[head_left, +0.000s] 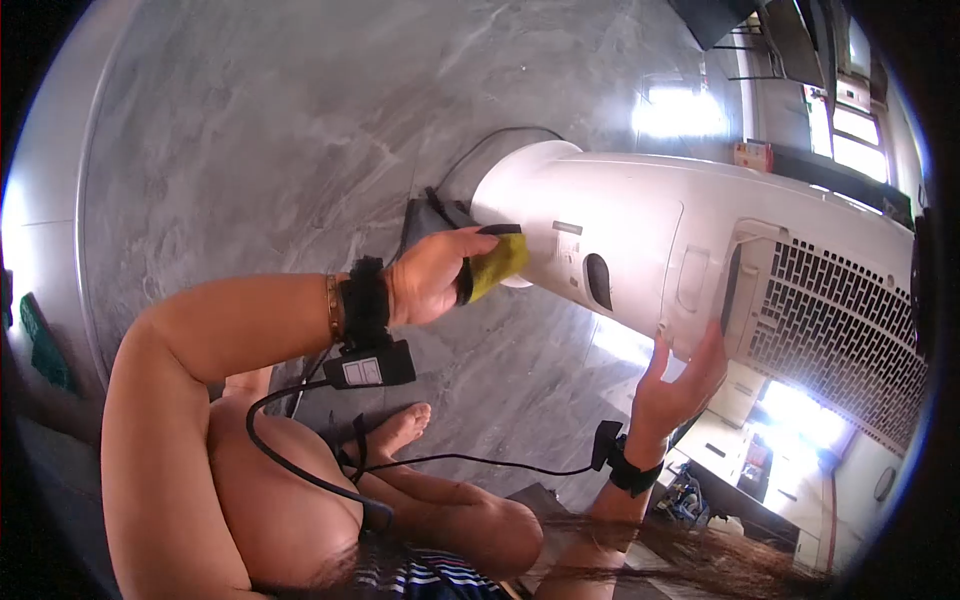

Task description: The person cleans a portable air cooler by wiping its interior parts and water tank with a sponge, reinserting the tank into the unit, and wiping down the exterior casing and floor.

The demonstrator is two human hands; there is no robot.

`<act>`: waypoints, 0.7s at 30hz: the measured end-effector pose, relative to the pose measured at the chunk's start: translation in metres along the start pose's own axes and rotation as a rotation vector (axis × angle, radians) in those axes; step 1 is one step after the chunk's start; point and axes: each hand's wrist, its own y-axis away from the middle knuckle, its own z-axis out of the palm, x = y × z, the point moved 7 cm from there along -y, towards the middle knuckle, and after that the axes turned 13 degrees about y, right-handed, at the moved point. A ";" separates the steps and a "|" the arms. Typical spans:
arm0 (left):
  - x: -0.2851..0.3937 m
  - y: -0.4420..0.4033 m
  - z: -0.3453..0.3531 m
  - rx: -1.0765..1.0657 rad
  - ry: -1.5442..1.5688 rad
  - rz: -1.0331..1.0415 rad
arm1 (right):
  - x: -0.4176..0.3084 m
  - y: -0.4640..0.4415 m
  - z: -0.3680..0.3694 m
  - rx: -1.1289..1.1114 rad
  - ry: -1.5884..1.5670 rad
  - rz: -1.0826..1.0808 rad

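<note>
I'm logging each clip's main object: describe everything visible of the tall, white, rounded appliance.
The tall, white, rounded appliance, smooth and plastic-looking, seems to stand on its flared base on the grey marbled floor. Low on its side are a grey label and a dark oval inset; farther up, a recessed panel and dark-slotted grille. The left hand holds a yellow-green cloth against or near it; the right hand seems to touch it.
</note>
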 end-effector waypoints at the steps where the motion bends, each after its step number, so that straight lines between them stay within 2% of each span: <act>1: 0.002 0.003 -0.001 0.041 -0.012 0.000 | 0.002 0.001 0.001 -0.005 0.005 -0.017; 6: 0.006 0.008 0.006 0.070 -0.001 -0.033 | -0.007 0.030 -0.027 0.019 -0.045 0.101; 8: 0.011 0.012 0.014 0.042 0.075 -0.042 | -0.027 0.060 0.001 -0.231 -0.886 0.181; 10: 0.012 0.012 0.014 0.027 0.057 -0.061 | -0.060 0.075 0.051 -0.641 -1.588 0.804; 11: 0.010 0.012 0.016 0.005 0.047 -0.077 | -0.068 0.077 0.067 -0.640 -1.867 0.827; 12: 0.010 0.012 0.017 0.000 0.046 -0.080 | -0.068 0.076 0.080 -0.634 -1.864 0.826; 14: 0.010 0.013 0.014 0.049 -0.014 -0.079 | -0.073 0.071 0.098 -0.444 -2.375 1.171; 15: 0.010 0.012 0.016 0.047 -0.016 -0.083 | -0.075 0.067 0.100 -0.438 -2.373 1.172; 17: 0.014 0.003 0.036 -0.127 -0.106 -0.006 | -0.082 0.057 0.098 -0.361 -2.671 1.272; 18: 0.013 -0.005 0.040 -0.133 -0.102 -0.007 | -0.081 0.056 0.101 -0.361 -2.666 1.267; 20: 0.017 -0.022 0.069 -0.327 -0.291 0.173 | -0.083 0.058 0.109 -0.337 -2.818 1.236; 21: 0.019 -0.029 0.080 -0.244 -0.473 0.220 | -0.084 0.058 0.112 -0.333 -2.816 1.230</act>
